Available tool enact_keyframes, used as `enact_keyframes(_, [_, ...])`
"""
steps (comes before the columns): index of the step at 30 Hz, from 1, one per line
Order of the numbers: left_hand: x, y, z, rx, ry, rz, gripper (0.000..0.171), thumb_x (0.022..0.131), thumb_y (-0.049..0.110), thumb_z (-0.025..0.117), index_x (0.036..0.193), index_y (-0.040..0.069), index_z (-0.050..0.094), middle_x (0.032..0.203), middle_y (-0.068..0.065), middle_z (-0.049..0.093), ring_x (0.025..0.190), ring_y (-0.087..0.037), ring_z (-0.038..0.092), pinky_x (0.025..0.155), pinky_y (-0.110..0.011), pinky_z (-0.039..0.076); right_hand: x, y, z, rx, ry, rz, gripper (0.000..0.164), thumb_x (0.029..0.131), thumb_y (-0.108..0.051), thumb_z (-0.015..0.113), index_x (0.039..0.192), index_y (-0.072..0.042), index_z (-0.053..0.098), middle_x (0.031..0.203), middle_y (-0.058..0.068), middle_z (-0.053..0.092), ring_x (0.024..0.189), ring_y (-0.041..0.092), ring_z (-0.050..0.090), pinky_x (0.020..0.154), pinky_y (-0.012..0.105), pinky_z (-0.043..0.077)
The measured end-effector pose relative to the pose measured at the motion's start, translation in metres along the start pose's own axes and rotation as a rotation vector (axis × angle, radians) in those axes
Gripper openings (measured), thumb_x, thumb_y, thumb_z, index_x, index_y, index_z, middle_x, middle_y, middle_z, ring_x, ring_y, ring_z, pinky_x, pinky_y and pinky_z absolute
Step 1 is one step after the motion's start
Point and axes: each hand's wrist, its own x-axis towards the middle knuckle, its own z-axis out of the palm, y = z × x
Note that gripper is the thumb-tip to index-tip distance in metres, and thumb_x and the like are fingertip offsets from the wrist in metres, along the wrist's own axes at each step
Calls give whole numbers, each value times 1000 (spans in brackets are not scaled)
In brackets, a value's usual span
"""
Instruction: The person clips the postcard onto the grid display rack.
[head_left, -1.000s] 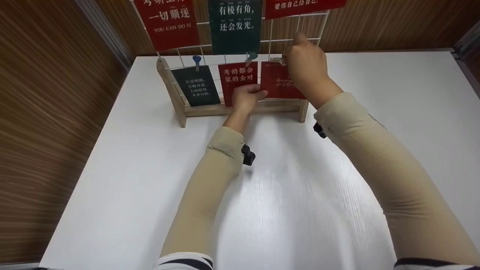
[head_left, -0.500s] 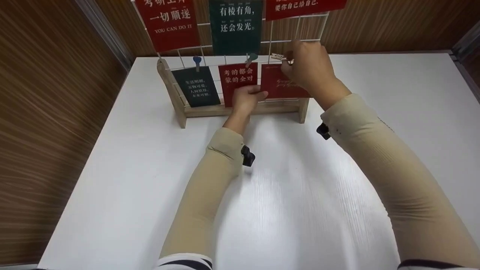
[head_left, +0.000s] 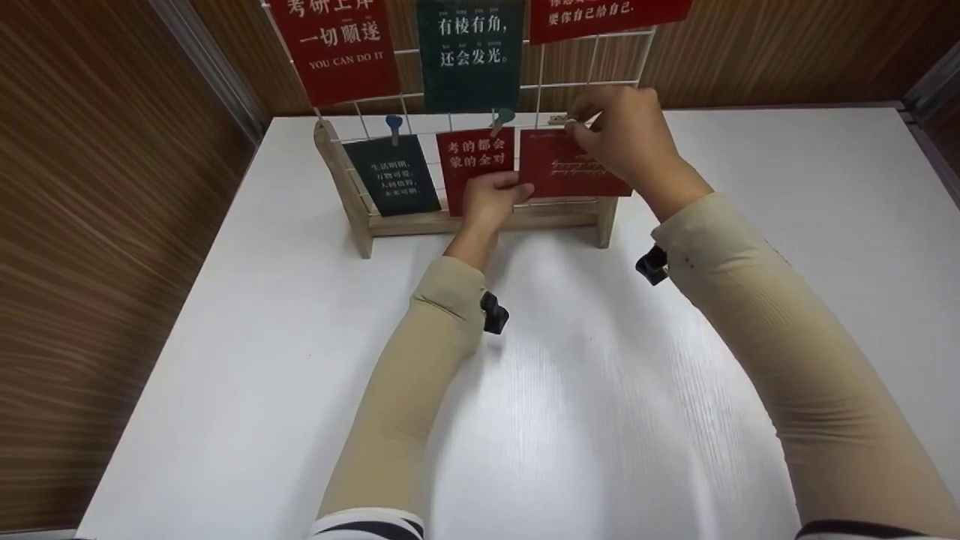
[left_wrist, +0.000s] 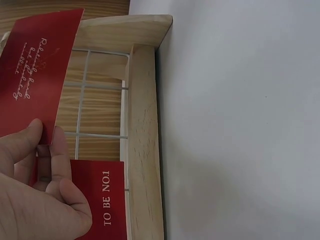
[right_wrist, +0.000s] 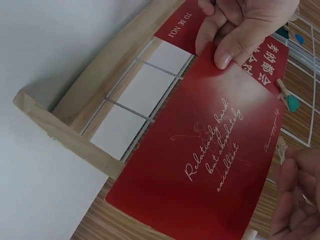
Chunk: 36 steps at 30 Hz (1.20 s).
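My left hand [head_left: 491, 199] pinches the lower left corner of a red card [right_wrist: 200, 150] with thin white script. In the head view the card's lettering appears upside down, and the card stands in front of the wire grid rack [head_left: 540, 97]. At the card's top edge, my right hand [head_left: 630, 131] pinches a small wooden clothespin [right_wrist: 282, 149]. Its far part is hidden by the fingers, and whether it bites the card is unclear. Just left is another red card [head_left: 476, 150], hung under a clothespin with a green heart [head_left: 504, 118].
A dark green card [head_left: 394, 176] hangs at left under a blue-heart clothespin [head_left: 394, 124]. Larger red [head_left: 345, 52] and green [head_left: 471, 56] cards fill the upper grid. The rack's wooden base [head_left: 420, 223] stands on the white table [head_left: 247, 337] before a wood-grain wall [head_left: 720, 67].
My right hand has moved slightly right and down from the grid with the clothespin. More of the script card now shows, its right edge farther right. The left hand has stayed nearly still.
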Motion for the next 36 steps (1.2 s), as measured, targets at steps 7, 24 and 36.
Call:
enact_keyframes(7, [0,1,-1,-3,15,26,29,85,12,72,113,2,69,104,-9,69,89,-16,66,70,-24,47,3,-8,-7,-133,21,-21,21,93,-13,63,111,-7,71,108,11,69,98,28,65,86,42,49])
enact_keyframes(24, [-1,0,-4,-50,9,-6,38,86,12,71,121,0,63,115,-12,65,94,-19,65,75,-26,49,7,-25,-6,-283,73,-80,16,92,-10,64,103,-4,73,100,15,70,89,37,66,78,50,51])
enact_keyframes(36, [-3,1,-2,-28,14,28,33,87,11,71,117,0,66,108,-11,67,88,-18,67,72,-25,49,11,-31,-3,-412,-8,-59,19,94,-10,60,104,2,71,96,20,69,89,44,64,77,55,50])
